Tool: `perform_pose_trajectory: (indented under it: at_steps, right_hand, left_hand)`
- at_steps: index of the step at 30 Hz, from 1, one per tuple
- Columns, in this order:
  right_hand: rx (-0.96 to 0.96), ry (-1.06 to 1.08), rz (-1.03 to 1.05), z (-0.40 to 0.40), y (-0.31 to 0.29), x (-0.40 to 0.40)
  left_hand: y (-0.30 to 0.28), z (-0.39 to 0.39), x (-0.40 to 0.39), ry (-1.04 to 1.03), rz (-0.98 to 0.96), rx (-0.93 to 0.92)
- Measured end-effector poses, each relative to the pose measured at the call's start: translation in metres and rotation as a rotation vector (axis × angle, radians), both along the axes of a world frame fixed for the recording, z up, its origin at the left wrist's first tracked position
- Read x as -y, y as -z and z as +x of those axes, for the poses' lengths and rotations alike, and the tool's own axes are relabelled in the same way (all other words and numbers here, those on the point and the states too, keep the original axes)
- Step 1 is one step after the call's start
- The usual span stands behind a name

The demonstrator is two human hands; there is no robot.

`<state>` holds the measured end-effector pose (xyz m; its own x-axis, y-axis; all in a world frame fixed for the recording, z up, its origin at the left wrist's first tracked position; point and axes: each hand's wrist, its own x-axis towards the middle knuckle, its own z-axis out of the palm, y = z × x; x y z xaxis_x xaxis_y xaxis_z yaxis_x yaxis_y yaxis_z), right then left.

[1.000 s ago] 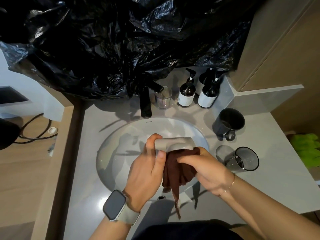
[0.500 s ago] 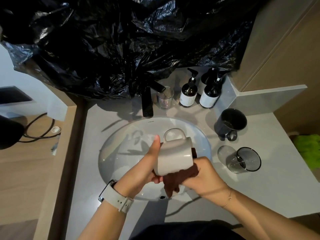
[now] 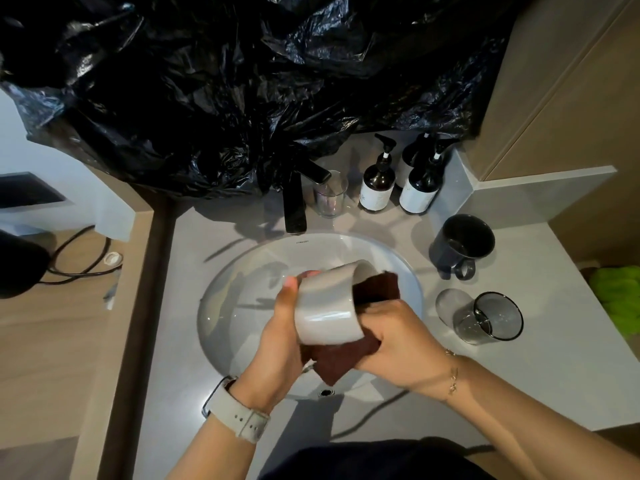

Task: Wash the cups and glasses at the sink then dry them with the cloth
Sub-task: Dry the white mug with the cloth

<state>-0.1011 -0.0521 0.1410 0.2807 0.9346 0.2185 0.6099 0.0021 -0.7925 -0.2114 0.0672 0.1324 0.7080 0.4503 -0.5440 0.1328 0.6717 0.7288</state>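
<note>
**Inspector:** Head view. State of each grip?

**Assistant:** The left hand (image 3: 277,344) has its grip closed round the pale grey mug (image 3: 329,306), thumb up along its near side. The mug is held tilted over the sink (image 3: 221,306), mouth turned away and to the right. The right hand (image 3: 398,348) has its grip closed on the dark brown cloth (image 3: 346,358); the cloth is pressed under the mug and up to its mouth.

**Inspector:** Remaining items, relative to those grips?

**Assistant:** Right of the right grip, on the worktop (image 3: 554,375): a smoked glass (image 3: 491,318) near, a black mug (image 3: 460,242) beyond it. Beyond both grips: black tap (image 3: 294,202), clear glass (image 3: 329,197) just beside it, then pump bottles (image 3: 377,181). Black plastic sheeting (image 3: 242,81) hangs above. A watch (image 3: 235,414) sits on the left wrist, a bracelet (image 3: 452,374) on the right.
</note>
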Motion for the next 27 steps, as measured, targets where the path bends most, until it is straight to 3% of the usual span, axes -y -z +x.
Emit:
perform_pose_trajectory:
  at_steps: [2, 4, 14, 17, 21, 24, 27]
  right_hand:
    - [0.241, -0.143, -0.036, 0.008, 0.000, 0.001]
    - [0.339, -0.228, -0.044, 0.012, 0.000, 0.003]
    - [0.376, -0.167, -0.112, 0.028, -0.001, 0.021]
    - [0.079, 0.064, -0.132, 0.041, -0.010, 0.030]
    - [-0.314, 0.414, -0.305, 0.065, -0.021, 0.028]
    - [-0.749, 0.626, -0.149, 0.073, -0.028, 0.022]
    - [-0.936, 0.673, -0.010, 0.064, -0.036, 0.010]
  left_hand:
    - [0.002, -0.002, -0.006, 0.062, -0.259, -0.082]
    - [0.006, -0.003, -0.011, 0.099, -0.401, -0.110]
    - [0.024, 0.004, -0.015, 0.036, -0.356, -0.154]
    - [0.032, -0.003, -0.026, 0.006, -0.335, -0.161]
    - [0.038, -0.014, -0.033, 0.003, -0.388, -0.019]
    - [0.040, -0.016, -0.032, -0.006, -0.396, 0.057]
    - [0.041, -0.018, -0.027, -0.017, -0.441, 0.094]
